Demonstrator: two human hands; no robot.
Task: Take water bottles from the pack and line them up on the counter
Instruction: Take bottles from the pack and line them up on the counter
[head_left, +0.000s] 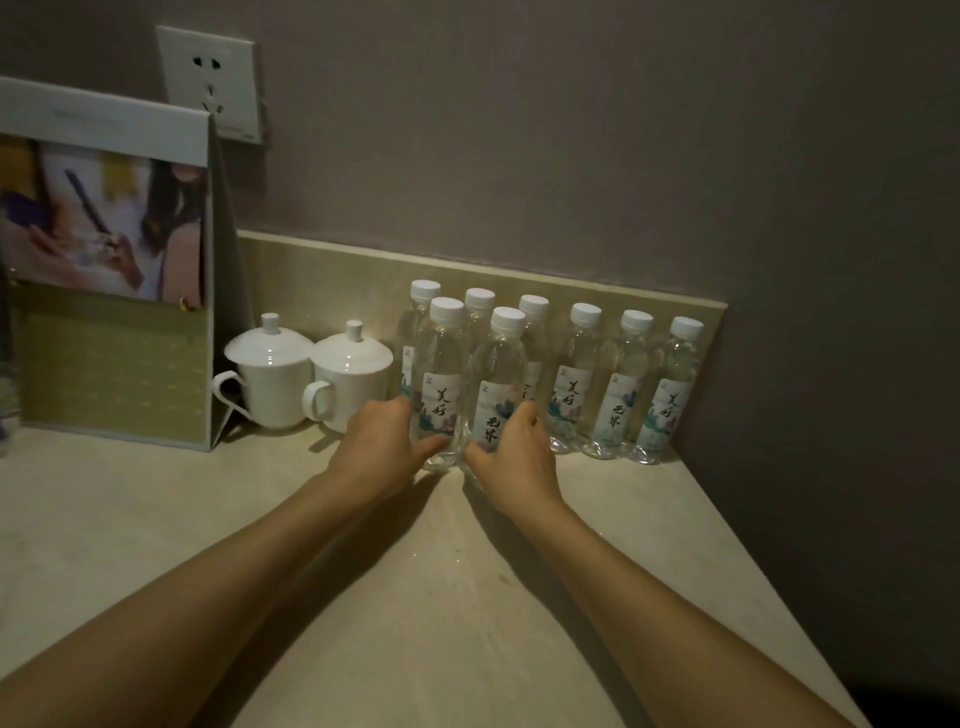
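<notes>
Each grip clamped: left hand (387, 441) on front-left water bottle (441, 374), right hand (511, 457) on front-right water bottle (496, 384).

Two water bottles are held upright at the front of the table (156, 519): the left bottle (440, 374) is gripped low by the left hand (382, 441), the right bottle (497, 384) by the right hand (511, 457). Behind them, six more capped bottles (579, 379) are lined up along the backsplash (322, 275). Two lidded white cups (311, 374) are set just left of the bottles, beside a standing printed card (109, 270). A wall socket (210, 83) is seen above.
</notes>
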